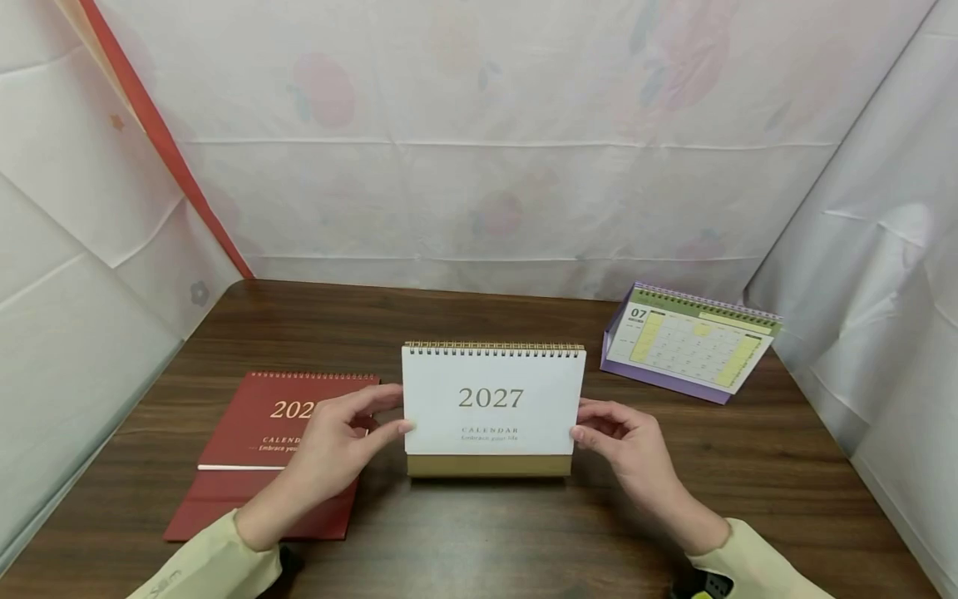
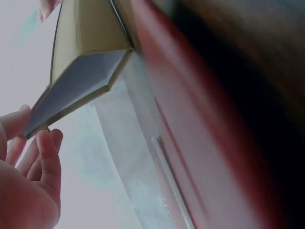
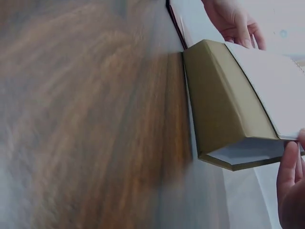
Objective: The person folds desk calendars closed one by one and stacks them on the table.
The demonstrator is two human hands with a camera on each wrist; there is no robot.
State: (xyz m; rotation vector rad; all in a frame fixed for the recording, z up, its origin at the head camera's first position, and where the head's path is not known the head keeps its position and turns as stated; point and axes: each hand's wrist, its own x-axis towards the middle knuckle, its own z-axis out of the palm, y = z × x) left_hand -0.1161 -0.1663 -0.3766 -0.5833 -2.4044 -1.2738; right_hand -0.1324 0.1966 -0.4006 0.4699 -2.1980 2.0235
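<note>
A white 2027 desk calendar (image 1: 494, 399) with a gold base stands upright at the middle of the table in the head view. My left hand (image 1: 337, 437) holds its left edge, thumb at the front and fingers behind. On its right edge, my right hand (image 1: 632, 445) has the same kind of hold. The left wrist view shows the open side of the gold stand (image 2: 97, 28) with the left hand (image 2: 35, 176) at its edge. In the right wrist view the gold base (image 3: 214, 100) is seen from its end, the right hand (image 3: 293, 186) at the edge.
A red calendar (image 1: 232, 441) lies at the left, partly behind my left hand and forearm. At the back right stands a purple calendar (image 1: 688, 345) showing page 07. White printed cloth (image 1: 479, 166) hangs behind the wooden table (image 1: 494, 532) and on both sides.
</note>
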